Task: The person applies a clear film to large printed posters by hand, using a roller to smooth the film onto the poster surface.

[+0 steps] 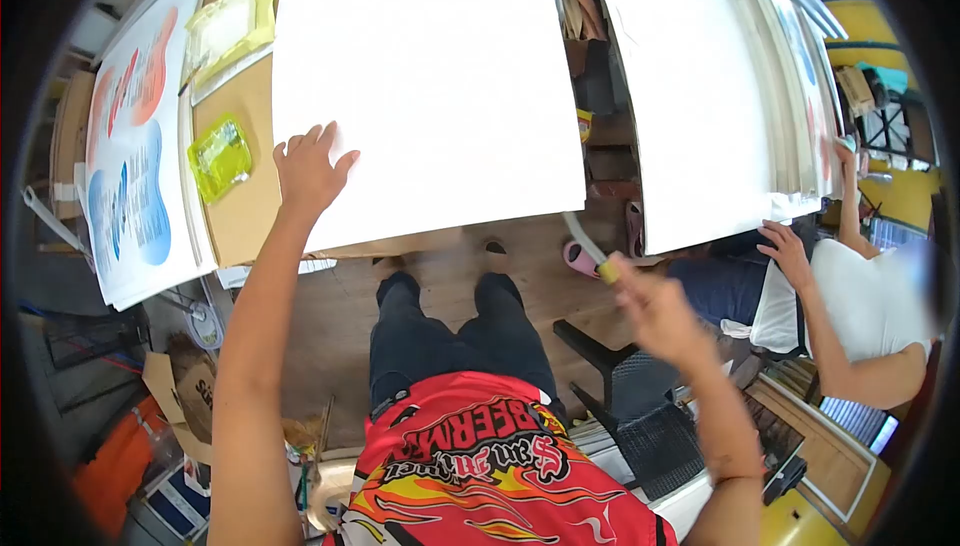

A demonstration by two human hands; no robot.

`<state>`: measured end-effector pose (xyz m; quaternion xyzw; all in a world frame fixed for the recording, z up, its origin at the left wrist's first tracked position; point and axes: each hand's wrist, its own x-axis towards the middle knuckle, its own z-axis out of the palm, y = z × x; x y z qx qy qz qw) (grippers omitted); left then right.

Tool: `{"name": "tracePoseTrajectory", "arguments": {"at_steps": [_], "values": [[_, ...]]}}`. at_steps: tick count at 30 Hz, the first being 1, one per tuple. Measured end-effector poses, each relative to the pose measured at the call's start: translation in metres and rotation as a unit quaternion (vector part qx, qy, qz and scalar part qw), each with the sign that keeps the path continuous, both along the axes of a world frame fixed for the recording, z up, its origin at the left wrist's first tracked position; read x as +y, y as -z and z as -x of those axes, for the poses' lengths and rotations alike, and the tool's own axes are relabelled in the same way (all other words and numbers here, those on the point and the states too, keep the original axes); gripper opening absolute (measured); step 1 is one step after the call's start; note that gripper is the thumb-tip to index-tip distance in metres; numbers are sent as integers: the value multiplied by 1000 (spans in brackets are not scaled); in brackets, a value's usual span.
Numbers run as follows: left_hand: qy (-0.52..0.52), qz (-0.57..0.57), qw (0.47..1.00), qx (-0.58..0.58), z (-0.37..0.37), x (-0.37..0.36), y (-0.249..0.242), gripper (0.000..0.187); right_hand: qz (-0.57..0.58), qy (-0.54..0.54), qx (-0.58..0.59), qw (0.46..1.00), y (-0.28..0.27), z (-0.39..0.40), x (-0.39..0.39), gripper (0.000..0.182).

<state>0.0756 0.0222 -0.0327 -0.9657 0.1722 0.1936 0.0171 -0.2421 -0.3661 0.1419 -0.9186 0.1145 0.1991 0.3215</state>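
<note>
A large white sheet lies before me on the table. My left hand rests near its left edge, fingers spread, with the fingertips and thumb over the white surface. In my right hand, fingers wrapped round the yellow handle, is a knife with a narrow pale blade. The blade points up and left, its tip right by the sheet's near right corner. Left of the sheet, a yellow-green packet sits on brown cardboard.
A yellow-wrapped pack lies beyond the green one. Printed sheets stand at far left. Across a gap, a second white board holds a stack of sheets. A person works there. A black chair stands behind my right side.
</note>
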Motion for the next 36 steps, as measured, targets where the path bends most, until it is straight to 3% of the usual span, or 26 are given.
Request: {"name": "tracePoseTrajectory", "arguments": {"at_steps": [2,6,14,17,22,25,26,28,32,35,36], "values": [[24,43,996,-77,-7,5,15,81,-53,31,-88,994,32,9,63,56],[74,79,985,-132,-9,14,42,76,54,106,-6,993,56,-14,141,53],[55,170,980,-92,-12,22,45,75,133,124,4,983,63,-123,155,50],[41,211,973,-79,-16,23,42,75,159,126,-45,978,82,-205,141,46],[33,202,978,-47,-20,24,38,78,219,35,-106,969,105,-384,70,41],[34,201,978,-47,-24,23,36,77,241,28,-133,961,118,-496,54,22],[34,197,979,-44,-23,22,36,77,193,77,-122,971,110,-523,57,26],[37,193,979,-50,-24,21,36,79,161,64,-99,980,112,-557,45,34],[40,189,980,-51,-22,20,36,79,238,8,-103,966,117,-485,41,44],[43,188,980,-56,-22,20,38,79,227,-15,18,974,107,-334,68,60],[44,185,980,-53,-22,19,37,79,202,-10,5,979,99,-274,82,66]]}}
